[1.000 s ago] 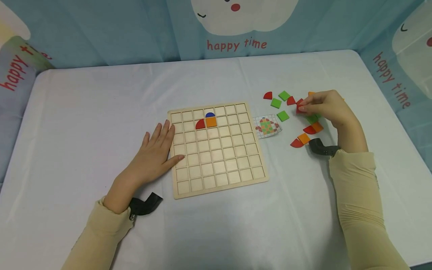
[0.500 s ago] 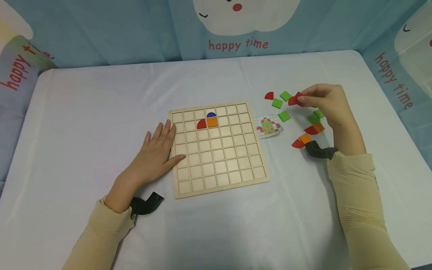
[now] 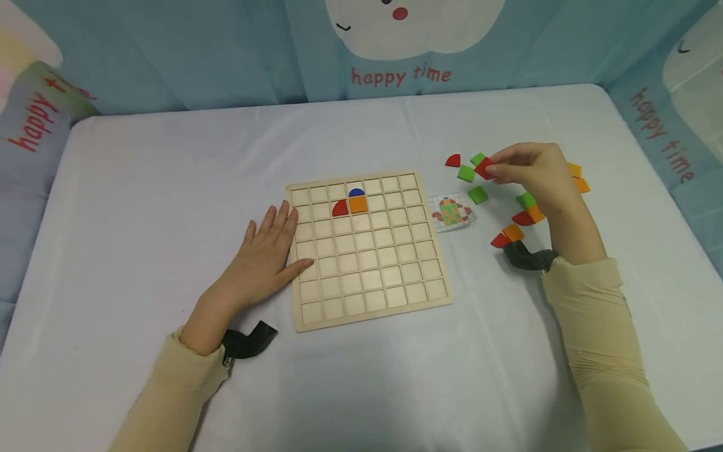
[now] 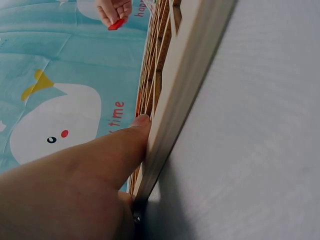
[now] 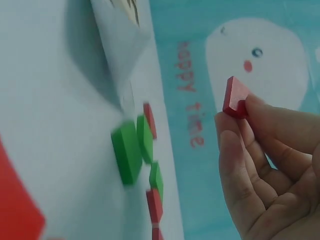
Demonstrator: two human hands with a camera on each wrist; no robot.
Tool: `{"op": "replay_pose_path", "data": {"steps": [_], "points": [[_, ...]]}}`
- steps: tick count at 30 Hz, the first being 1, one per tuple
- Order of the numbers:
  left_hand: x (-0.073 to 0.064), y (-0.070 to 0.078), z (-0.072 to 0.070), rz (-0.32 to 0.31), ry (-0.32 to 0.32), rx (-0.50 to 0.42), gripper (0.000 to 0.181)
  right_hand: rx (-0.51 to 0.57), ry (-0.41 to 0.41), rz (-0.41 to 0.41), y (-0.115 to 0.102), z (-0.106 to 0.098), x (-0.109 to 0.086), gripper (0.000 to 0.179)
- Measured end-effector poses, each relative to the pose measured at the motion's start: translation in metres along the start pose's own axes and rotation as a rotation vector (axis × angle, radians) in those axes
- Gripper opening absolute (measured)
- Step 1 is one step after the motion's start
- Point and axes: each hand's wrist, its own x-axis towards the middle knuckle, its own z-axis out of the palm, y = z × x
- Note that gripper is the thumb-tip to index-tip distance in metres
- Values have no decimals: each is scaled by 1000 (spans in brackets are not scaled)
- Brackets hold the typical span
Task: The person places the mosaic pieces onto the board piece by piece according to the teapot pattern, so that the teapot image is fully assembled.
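In the head view, my left hand point(image 3: 257, 257) lies flat at the left edge of a wooden grid board point(image 3: 374, 314), fingers spread and thumb over the rim. Set in its upper cells are a blue half-round tile point(image 3: 356, 193), an orange square tile point(image 3: 358, 204) and a red quarter-round tile point(image 3: 340, 208). My right hand point(image 3: 536, 172) pinches a small red tile point(image 5: 236, 97) between thumb and fingertips, raised above the table in the right wrist view. Green tiles point(image 3: 465, 174) lie just beyond and below it.
A printed pattern card point(image 3: 452, 212) lies at the board's right edge. Loose red, orange and green tiles are scattered right of it, among them an orange tile point(image 3: 513, 233) near the right wrist's black camera mount point(image 3: 528, 256). A blue printed curtain point(image 3: 226, 56) borders the table's back.
My right hand has picked the red tile out of the scattered pieces and carried it up and leftward. Orange tiles show again beside its wrist. My left hand stays on the board.
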Motion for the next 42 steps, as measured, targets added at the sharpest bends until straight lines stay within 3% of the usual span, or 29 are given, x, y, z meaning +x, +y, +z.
{"op": "replay_pose_path", "data": {"steps": [16,27,42], "points": [[1,0,3,-2,-9,-7,83,-36,-154,-83,-37,55,6,17],[-1,-1,-1,-3,2,1,83,21,-264,-185,-61,94,12,14],[0,-2,0,0,5,7,83,18,-383,-122,-53,114,17,11]]}}
